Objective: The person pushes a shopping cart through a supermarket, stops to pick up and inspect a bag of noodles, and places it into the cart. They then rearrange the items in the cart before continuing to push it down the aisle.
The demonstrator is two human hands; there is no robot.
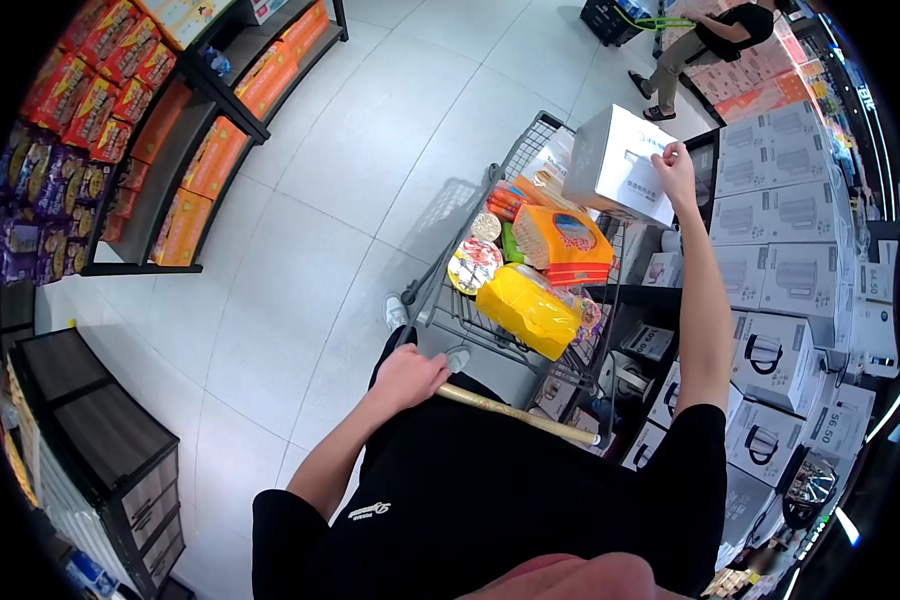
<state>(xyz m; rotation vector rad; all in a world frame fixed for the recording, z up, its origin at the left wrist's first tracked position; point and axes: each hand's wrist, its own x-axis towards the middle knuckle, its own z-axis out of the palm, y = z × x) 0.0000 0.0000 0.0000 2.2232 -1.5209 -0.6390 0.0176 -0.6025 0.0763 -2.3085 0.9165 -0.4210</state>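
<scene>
My left hand point(410, 378) is closed around the handle point(515, 413) of a shopping cart point(425, 300). With my right arm stretched forward, my right hand point(675, 170) has its fingers curled at the edge of a white cardboard box point(610, 165) with printed text. The box is tilted at the far right side of the cart; whether it rests on the goods cannot be told. Inside the cart lie a yellow package point(530, 310), an orange bag with a clear window point(567, 243), a round tub with a patterned lid point(475, 265) and a smaller round container point(486, 227).
Stacked kettle boxes point(770, 260) line the right, close to the cart. Shelves with red packets point(95, 95) and orange boxes point(215, 158) stand at the left, above a dark cabinet point(100, 420). Another person point(720, 45) stands at the top right by a dark basket point(610, 22).
</scene>
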